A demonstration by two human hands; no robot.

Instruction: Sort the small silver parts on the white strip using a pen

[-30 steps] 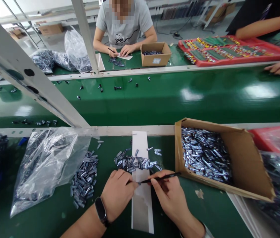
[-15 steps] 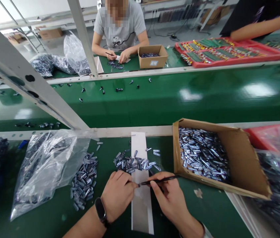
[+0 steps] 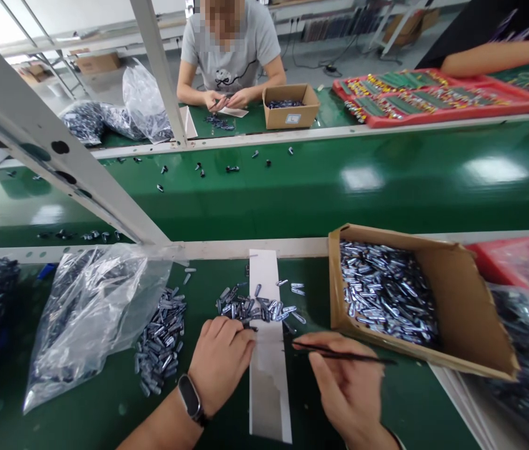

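My left hand (image 3: pixel 223 361), with a black band on its wrist, is closed at the near edge of a loose pile of small shiny metallic parts (image 3: pixel 271 310). A small dark part (image 3: pixel 251 328) shows at its pinched fingertips. Under the pile runs a long white strip (image 3: pixel 268 369), laid lengthwise on the green table. To the right of the strip, my right hand (image 3: pixel 351 381) grips black tweezers (image 3: pixel 346 355), whose tips point left and are apart from the parts. A larger heap of similar grey parts (image 3: pixel 163 340) lies left of my left hand.
An open cardboard box (image 3: pixel 461 294) of shiny parts stands at the right, beside plastic-wrapped parts (image 3: pixel 517 350). A clear plastic bag (image 3: pixel 90 312) lies left. Beyond a white rail (image 3: pixel 217 249) is a green belt (image 3: pixel 245 206); a person (image 3: pixel 231 56) works opposite, near a red tray (image 3: pixel 479 112).
My right hand has drawn back to the right with the tweezers, away from my left fingertips. My left hand has shifted slightly up toward the pile.
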